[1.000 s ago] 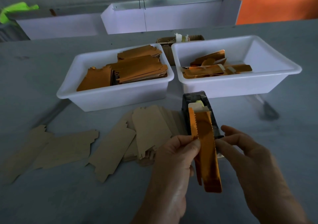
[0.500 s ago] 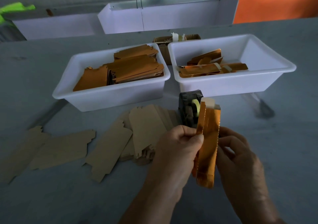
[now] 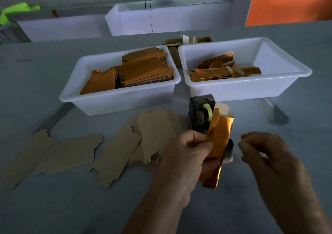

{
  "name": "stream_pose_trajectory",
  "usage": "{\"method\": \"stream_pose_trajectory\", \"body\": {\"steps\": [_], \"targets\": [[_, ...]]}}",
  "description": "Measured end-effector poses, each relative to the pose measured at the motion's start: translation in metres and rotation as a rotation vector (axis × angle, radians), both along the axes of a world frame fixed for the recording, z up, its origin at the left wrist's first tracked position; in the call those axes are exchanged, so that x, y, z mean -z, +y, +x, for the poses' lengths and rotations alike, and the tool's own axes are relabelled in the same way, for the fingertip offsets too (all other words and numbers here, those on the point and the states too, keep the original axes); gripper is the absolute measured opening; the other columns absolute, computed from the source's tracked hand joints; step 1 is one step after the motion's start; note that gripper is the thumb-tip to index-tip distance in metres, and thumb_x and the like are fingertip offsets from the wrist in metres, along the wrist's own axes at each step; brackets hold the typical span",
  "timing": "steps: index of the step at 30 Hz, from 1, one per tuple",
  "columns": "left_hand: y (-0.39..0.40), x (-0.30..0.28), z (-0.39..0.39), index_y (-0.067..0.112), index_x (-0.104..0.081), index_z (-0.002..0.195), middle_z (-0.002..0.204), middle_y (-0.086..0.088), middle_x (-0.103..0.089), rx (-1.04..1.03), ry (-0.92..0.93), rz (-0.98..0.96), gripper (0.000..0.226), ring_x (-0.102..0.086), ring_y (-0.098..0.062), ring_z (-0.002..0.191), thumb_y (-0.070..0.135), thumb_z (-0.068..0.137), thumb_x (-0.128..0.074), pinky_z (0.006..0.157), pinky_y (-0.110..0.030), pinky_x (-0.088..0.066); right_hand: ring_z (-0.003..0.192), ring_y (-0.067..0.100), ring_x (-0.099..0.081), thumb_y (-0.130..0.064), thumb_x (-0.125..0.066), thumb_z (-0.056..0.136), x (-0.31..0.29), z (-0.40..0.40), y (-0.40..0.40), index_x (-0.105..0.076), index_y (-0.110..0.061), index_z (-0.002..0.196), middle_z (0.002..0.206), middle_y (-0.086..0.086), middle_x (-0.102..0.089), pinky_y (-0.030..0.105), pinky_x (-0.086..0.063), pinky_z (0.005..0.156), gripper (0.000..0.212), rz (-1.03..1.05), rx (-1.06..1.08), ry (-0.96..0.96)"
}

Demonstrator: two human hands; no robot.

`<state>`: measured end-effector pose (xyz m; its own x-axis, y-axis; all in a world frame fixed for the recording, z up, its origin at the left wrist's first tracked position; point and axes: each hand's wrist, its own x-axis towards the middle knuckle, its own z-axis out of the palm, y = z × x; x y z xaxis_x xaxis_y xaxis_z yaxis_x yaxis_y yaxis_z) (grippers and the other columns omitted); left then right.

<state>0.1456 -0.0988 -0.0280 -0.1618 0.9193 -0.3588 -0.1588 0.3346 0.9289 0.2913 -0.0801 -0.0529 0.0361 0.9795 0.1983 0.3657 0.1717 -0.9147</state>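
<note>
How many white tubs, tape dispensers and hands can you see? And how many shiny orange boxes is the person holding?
white tubs: 2
tape dispenser: 1
shiny orange box, held up: 1
hands, the left hand and the right hand: 2
Total: 6

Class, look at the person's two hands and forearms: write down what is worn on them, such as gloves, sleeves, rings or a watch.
The left hand and the right hand are bare: no gloves, and no rings on the fingers in view. The left forearm and right forearm are bare too, with no sleeve, watch or bracelet within the frame.
</note>
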Motion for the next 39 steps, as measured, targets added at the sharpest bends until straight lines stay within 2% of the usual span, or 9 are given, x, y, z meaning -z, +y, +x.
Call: {"method": "stream_pose_trajectory", "body": {"steps": [4, 10, 13, 16, 18, 24, 29, 35, 39], "targets": [[-0.006, 0.001, -0.004, 0.01, -0.07, 0.089, 0.083, -0.004, -0.074, -0.015, -0.025, -0.03, 0.005, -0.072, -0.013, 0.075, 0.011, 0.085, -0.067, 0.067, -0.024, -0.059, 0.055, 0.002, -0.058, -0.027, -0.063, 0.065, -0.027, -0.003, -0.004, -0.07, -0.026, 0.072, 0.066, 0.001, -0.067, 0.012, -0.047, 0.052, 0.009, -0.129, -0.32, 0.236], [-0.011, 0.001, -0.009, 0.008, -0.071, 0.088, 0.083, -0.007, -0.074, 0.001, -0.028, -0.037, 0.006, -0.073, -0.017, 0.075, 0.011, 0.083, -0.07, 0.068, -0.028, -0.06, 0.057, 0.0, -0.057, -0.009, -0.065, 0.078, -0.031, -0.01, 0.002, -0.072, -0.035, 0.071, 0.064, -0.007, -0.066, 0.009, -0.045, 0.051, 0.027, -0.149, -0.477, 0.054], [-0.012, -0.001, -0.011, 0.009, -0.072, 0.084, 0.08, -0.006, -0.074, 0.023, -0.061, -0.03, 0.004, -0.073, -0.017, 0.074, 0.007, 0.084, -0.068, 0.067, -0.026, -0.059, 0.06, 0.002, -0.058, -0.011, -0.064, 0.078, -0.03, -0.011, 0.003, -0.074, -0.039, 0.077, 0.068, -0.004, -0.067, 0.011, -0.046, 0.052, 0.029, -0.144, -0.503, 0.057], [-0.012, -0.002, -0.012, 0.012, -0.072, 0.081, 0.08, -0.004, -0.075, 0.051, -0.071, -0.022, 0.011, -0.073, -0.016, 0.075, 0.004, 0.084, -0.066, 0.069, -0.027, -0.059, 0.061, 0.004, -0.06, -0.031, -0.063, 0.065, -0.031, -0.011, 0.004, -0.068, -0.051, 0.099, 0.073, -0.001, -0.068, 0.012, -0.048, 0.053, 0.04, -0.16, -0.507, 0.082], [-0.012, -0.003, -0.013, 0.013, -0.072, 0.08, 0.081, -0.003, -0.075, 0.063, -0.083, -0.013, 0.013, -0.073, -0.015, 0.076, 0.003, 0.085, -0.065, 0.07, -0.027, -0.059, 0.063, 0.007, -0.063, -0.032, -0.064, 0.063, -0.033, -0.01, 0.006, -0.057, -0.053, 0.11, 0.075, -0.002, -0.069, 0.013, -0.049, 0.053, 0.052, -0.156, -0.489, 0.042], [-0.013, -0.004, -0.016, 0.007, -0.074, 0.081, 0.088, -0.011, -0.075, 0.133, -0.189, -0.007, 0.014, -0.073, -0.021, 0.084, 0.002, 0.085, -0.062, 0.074, -0.029, -0.059, 0.066, 0.006, -0.065, -0.019, -0.071, 0.075, -0.037, -0.01, 0.008, -0.041, -0.054, 0.106, 0.076, -0.012, -0.071, 0.02, -0.052, 0.054, 0.056, -0.122, -0.419, -0.15], [-0.014, -0.004, -0.013, 0.002, -0.071, 0.094, 0.089, -0.011, -0.075, 0.132, -0.205, -0.007, 0.016, -0.073, -0.022, 0.083, 0.014, 0.084, -0.066, 0.075, -0.029, -0.059, 0.066, -0.002, -0.063, -0.026, -0.069, 0.076, -0.04, -0.013, 0.005, -0.04, -0.055, 0.103, 0.076, -0.02, -0.068, 0.018, -0.047, 0.054, 0.049, -0.07, -0.408, -0.308], [-0.016, -0.003, -0.006, 0.007, -0.071, 0.088, 0.083, -0.007, -0.075, 0.05, -0.085, 0.027, 0.013, -0.073, -0.018, 0.076, 0.01, 0.091, -0.059, 0.07, -0.027, -0.059, 0.07, -0.007, -0.06, -0.025, -0.071, 0.075, -0.037, -0.016, 0.003, -0.042, -0.043, 0.126, 0.082, -0.026, -0.064, 0.016, -0.048, 0.055, 0.061, -0.009, -0.337, -0.396], [-0.02, 0.0, 0.003, 0.017, -0.072, 0.082, 0.081, -0.002, -0.075, -0.016, 0.081, 0.11, 0.016, -0.073, -0.015, 0.074, 0.014, 0.091, -0.059, 0.073, -0.031, -0.06, 0.067, 0.0, -0.061, -0.022, -0.071, 0.076, -0.039, -0.02, -0.001, -0.048, -0.029, 0.127, 0.066, -0.01, -0.065, 0.002, -0.042, 0.06, 0.057, 0.033, -0.261, -0.498]]}}
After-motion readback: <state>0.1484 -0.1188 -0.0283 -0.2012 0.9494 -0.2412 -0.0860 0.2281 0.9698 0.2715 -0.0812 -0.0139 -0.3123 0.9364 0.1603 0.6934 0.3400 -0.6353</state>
